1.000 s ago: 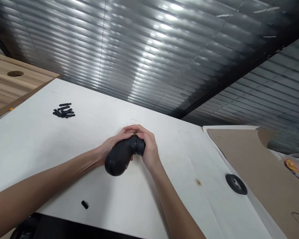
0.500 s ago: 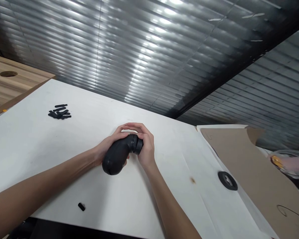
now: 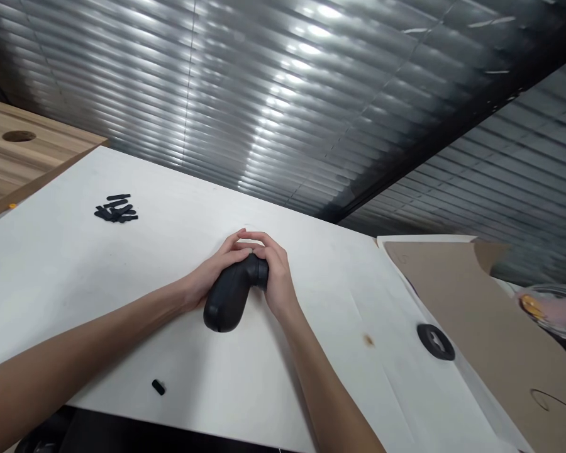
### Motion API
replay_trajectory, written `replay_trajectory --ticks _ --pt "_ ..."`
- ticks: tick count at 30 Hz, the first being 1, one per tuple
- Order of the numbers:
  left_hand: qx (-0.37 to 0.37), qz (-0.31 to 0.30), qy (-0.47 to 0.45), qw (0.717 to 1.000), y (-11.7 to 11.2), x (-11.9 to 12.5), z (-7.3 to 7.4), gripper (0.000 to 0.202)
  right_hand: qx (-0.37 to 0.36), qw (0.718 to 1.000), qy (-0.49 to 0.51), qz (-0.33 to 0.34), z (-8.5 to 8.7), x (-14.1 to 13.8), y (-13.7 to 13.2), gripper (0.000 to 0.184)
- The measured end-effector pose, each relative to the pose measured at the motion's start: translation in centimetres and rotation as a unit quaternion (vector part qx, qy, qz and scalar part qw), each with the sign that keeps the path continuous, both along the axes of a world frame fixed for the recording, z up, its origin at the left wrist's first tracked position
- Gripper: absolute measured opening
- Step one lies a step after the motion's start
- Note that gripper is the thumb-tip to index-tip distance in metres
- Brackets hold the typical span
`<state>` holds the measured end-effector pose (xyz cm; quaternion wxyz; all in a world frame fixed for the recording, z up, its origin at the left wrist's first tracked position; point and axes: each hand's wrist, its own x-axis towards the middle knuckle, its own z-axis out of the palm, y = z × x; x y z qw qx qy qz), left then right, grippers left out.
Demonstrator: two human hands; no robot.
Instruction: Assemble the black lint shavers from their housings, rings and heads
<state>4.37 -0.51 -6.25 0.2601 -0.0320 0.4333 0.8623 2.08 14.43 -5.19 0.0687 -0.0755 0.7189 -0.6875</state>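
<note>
Both my hands hold a black bent rubber piece over the white board, its rounded end pointing toward me. My left hand wraps the piece's upper side from the left. My right hand covers its far end, so the end's shape is hidden. The fingertips of my two hands meet above the bend. A short black rubber plug lies near the board's front edge, below my left forearm.
A pile of black rubber strips lies on the board at far left. To the right are a black rubber ring and a brown cardboard sheet. A wooden tabletop and a clear bowl sit beyond the board.
The black piece has turned in my hands. Its ribbed collar, visible earlier at the far end, is now covered by my right hand, and the rounded end has swung slightly right.
</note>
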Motion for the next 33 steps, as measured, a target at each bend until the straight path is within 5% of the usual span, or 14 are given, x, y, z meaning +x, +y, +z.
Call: replay_trajectory --ticks 11,22,28,33 --pt "0.026 -0.076 -0.02 0.997 -1.0 -0.4 -0.5 0.101 0.104 0.99 0.09 -0.02 1.2 1.1 -0.9 0.021" --pt "0.039 -0.096 -0.027 0.994 -1.1 -0.9 -0.6 0.097 0.14 0.978 0.15 0.034 0.6 1.0 0.0 0.012" --pt "0.073 -0.098 -0.037 0.992 -0.9 -1.2 -0.6 0.064 0.035 0.988 0.152 0.016 0.4 0.8 -0.9 0.024" --pt "0.061 -0.077 -0.002 0.995 -0.5 -1.2 -0.6 0.046 0.044 0.995 0.092 0.018 1.4 0.3 -1.2 0.023"
